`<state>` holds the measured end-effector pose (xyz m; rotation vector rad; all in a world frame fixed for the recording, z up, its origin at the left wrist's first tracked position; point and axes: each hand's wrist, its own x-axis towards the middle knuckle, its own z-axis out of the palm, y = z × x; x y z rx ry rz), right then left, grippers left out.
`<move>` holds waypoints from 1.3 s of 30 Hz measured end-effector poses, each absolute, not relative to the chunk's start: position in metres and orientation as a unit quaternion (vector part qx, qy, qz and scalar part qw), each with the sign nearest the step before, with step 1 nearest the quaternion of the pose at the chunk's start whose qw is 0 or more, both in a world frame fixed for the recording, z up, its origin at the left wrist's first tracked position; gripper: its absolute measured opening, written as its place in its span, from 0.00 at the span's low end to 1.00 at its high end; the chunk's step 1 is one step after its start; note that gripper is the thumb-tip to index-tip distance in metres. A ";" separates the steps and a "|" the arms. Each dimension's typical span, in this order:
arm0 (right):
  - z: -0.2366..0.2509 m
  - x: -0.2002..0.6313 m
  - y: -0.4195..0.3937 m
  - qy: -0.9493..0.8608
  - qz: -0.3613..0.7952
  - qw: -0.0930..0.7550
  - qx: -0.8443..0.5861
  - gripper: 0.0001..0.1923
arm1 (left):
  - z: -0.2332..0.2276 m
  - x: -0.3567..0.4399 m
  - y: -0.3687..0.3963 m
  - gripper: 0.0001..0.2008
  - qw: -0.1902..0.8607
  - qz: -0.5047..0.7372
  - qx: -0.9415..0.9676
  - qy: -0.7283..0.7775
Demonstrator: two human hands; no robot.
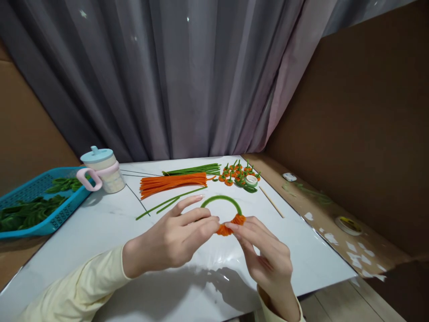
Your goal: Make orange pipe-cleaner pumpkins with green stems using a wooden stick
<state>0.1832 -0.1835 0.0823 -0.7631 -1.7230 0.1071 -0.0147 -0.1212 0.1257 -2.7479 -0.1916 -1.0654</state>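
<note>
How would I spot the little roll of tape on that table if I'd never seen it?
Start at the white table and find the orange pipe cleaners bundled near its far edge. Right of them sits a cluster of small orange pieces. The tape roll lies at that cluster's right end: a pale flat ring, the only round white thing there.

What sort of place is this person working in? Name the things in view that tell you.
Probably a home craft table. A bundle of orange pipe cleaners lies by finished small pumpkin pieces, and a blue basket holds green leaf shapes. Both hands pinch an orange coil on a green stem.
</note>
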 end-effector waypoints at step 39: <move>0.073 0.176 -0.163 -0.515 0.460 0.597 -0.408 0.16 | 0.119 0.004 -0.099 0.15 -0.630 -0.179 -0.708 -0.265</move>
